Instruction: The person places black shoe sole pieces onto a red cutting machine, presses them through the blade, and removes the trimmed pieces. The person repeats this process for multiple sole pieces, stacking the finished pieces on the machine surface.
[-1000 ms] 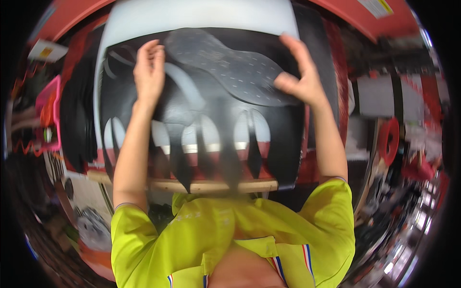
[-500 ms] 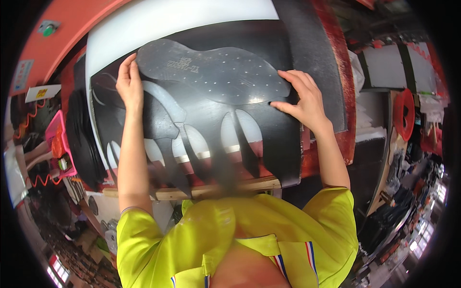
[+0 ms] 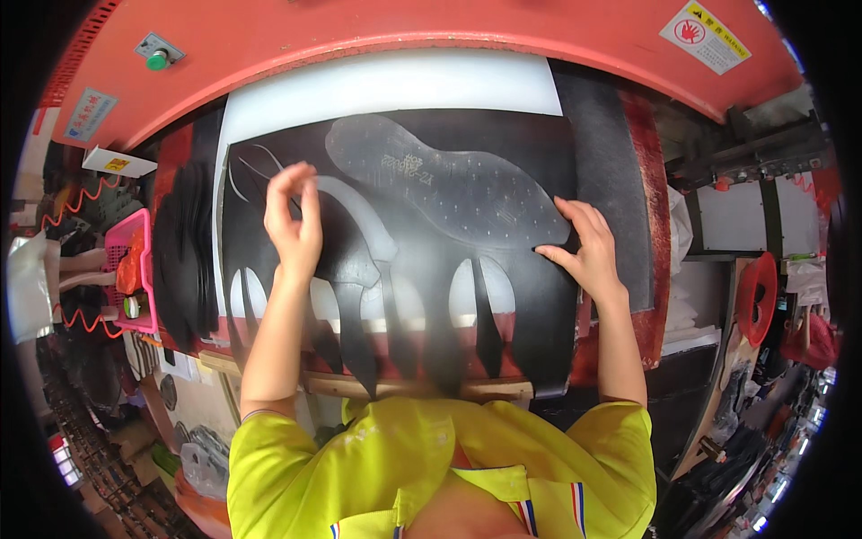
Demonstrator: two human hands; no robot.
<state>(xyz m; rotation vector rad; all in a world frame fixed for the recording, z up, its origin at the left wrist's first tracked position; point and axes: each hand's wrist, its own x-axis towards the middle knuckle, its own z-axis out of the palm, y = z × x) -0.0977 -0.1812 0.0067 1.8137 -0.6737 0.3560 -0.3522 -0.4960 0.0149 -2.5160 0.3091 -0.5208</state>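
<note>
A dark grey sole-shaped plate [image 3: 476,199] with rows of small white dots lies on a black sheet [image 3: 530,346]. The thumb and fingers of my right hand [image 3: 588,247] grip its right end from both edges. My left hand [image 3: 294,220] is raised left of the plate, apart from it, with thumb and bent fingers separated and nothing held. Curved cutouts in the sheet show a white board [image 3: 386,85] beneath. Narrow strips of the sheet hang toward my body.
A red machine beam [image 3: 431,22] with a green button [image 3: 157,60] spans the far side. Black cut pieces [image 3: 187,260] are stacked at left beside a pink basket [image 3: 144,235]. A dark grey pad [image 3: 593,162] lies right of the sheet. An orange-red basin [image 3: 756,298] stands farther right.
My left hand has let go of the plate's left end and lifted away. My right hand stays at the right end. The view has shifted, showing more of the red machine.
</note>
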